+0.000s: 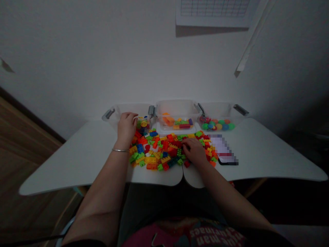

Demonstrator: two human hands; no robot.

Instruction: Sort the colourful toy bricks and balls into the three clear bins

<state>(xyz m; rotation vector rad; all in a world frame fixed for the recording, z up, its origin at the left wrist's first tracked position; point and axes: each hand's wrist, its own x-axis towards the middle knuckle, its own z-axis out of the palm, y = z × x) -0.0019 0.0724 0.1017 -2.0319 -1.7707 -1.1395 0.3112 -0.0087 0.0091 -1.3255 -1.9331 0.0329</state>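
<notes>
Fingers (pixel 186 143) of right hand (pixel 194 151) rest atop the bricks (pixel 150 160).

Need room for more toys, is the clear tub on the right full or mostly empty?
Mostly empty: the right tub holds one low layer of coloured balls on its bottom, with bare clear wall above them.

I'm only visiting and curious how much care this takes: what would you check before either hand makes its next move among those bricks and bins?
1. Left hand at the rim of the left bin: ok.
2. Left grip holding anything: cannot tell.
3. Right hand resting on the brick pile: ok.
4. Bricks well back from the front edge of the table: not ok, some lie near it.
5. Phone free of bricks: not ok, bricks crowd its left side.
</notes>
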